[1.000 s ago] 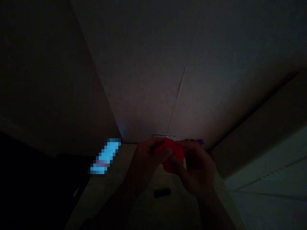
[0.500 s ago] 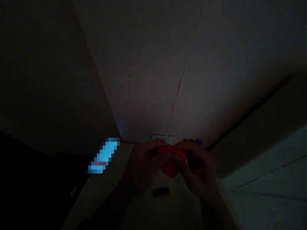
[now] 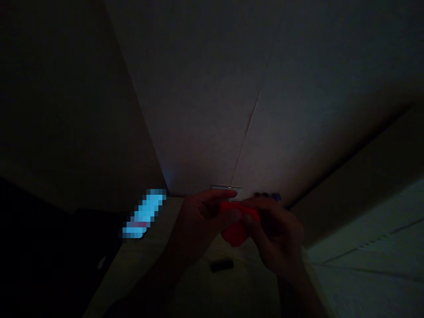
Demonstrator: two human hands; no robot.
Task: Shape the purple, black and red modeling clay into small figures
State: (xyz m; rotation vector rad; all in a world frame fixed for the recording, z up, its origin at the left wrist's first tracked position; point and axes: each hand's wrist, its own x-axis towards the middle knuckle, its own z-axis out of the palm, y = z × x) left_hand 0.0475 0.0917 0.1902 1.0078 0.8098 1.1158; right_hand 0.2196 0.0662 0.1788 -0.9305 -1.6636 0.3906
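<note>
Between my two hands is a soft-looking red piece, lit brightly against the dark; its exact kind I cannot make out. My left hand presses its thumb on the upper left of the red piece, with the index finger stretched out above it. My right hand pinches the upper right side between thumb and fingers. Both thumbs nearly meet at the middle. On the table below the hands lies a small dark oblong object, apart from both.
A glowing, pixelated screen stands at the left of the pale table. On the wall behind the hands is a socket plate. Small dark and purple objects lie near the wall at right. The room is dim.
My left index finger has lifted off the top of the red piece and straightened. My right hand has shifted slightly right, and the red piece's upper edge looks flatter.
</note>
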